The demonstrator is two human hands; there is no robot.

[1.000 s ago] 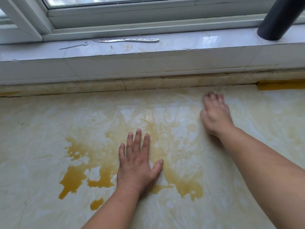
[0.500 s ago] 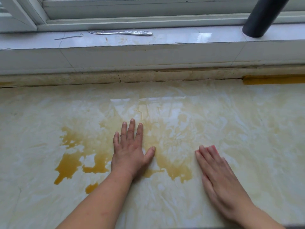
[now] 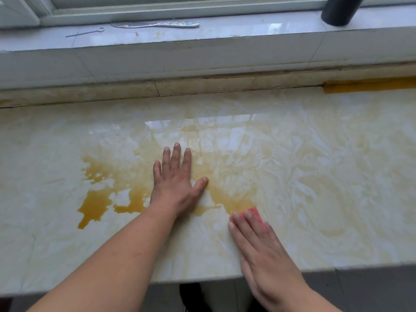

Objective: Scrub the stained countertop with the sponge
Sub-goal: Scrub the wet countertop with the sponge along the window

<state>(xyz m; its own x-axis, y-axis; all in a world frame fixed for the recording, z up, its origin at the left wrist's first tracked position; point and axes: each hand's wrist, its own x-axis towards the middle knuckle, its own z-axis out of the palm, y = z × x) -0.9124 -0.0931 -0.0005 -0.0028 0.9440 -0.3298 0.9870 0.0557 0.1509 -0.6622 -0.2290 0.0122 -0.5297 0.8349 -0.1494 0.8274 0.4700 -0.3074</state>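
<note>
A cream marble countertop (image 3: pixel 315 176) carries a yellow-brown stain (image 3: pixel 96 206), thick at the left and smeared thin toward the middle. My left hand (image 3: pixel 175 183) lies flat on the counter with straight spread fingers, in the middle of the stain. My right hand (image 3: pixel 258 251) presses flat on a pink sponge (image 3: pixel 255 213) near the counter's front edge. Only the sponge's far corner shows past my fingertips, at the stain's right lower end.
A white windowsill (image 3: pixel 225 48) runs behind the counter. On it lie a silver patterned utensil (image 3: pixel 157 24), a thin metal hook (image 3: pixel 85 32) and a dark cylinder (image 3: pixel 340 10) at the right. A yellow strip (image 3: pixel 369 85) sits at the back right.
My right hand with the sponge has pulled back from the far right of the counter toward the front edge, then shifted left to the stain. My left hand stays planted.
</note>
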